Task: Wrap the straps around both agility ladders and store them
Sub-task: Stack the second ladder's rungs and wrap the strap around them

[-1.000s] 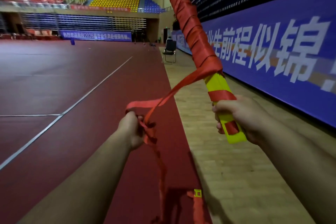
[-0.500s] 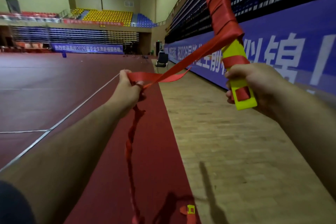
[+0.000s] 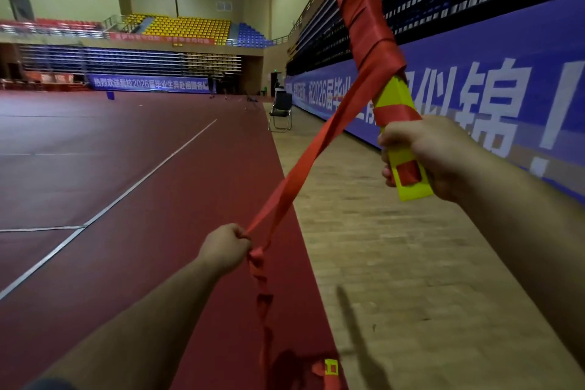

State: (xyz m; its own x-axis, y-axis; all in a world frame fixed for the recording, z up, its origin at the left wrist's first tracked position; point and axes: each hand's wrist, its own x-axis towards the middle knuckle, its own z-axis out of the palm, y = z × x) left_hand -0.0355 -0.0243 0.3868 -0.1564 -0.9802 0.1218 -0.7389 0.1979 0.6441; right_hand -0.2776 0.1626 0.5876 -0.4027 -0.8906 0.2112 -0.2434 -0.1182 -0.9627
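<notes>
One stiff, seemingly light bundle of yellow plastic ladder rungs [image 3: 394,100], gripped aloft by its lower end in the right hand [image 3: 421,152] — soft red webbing strap [image 3: 304,165] held taut in the clenched left hand [image 3: 224,247].

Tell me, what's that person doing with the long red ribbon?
A person is bundling up an agility ladder. The right hand grips the bottom of its stacked yellow rungs, which are mostly wound in red strap. The left hand holds the loose strap pulled taut from the bundle. The rest trails to the floor, so wrapping isn't finished.
</notes>
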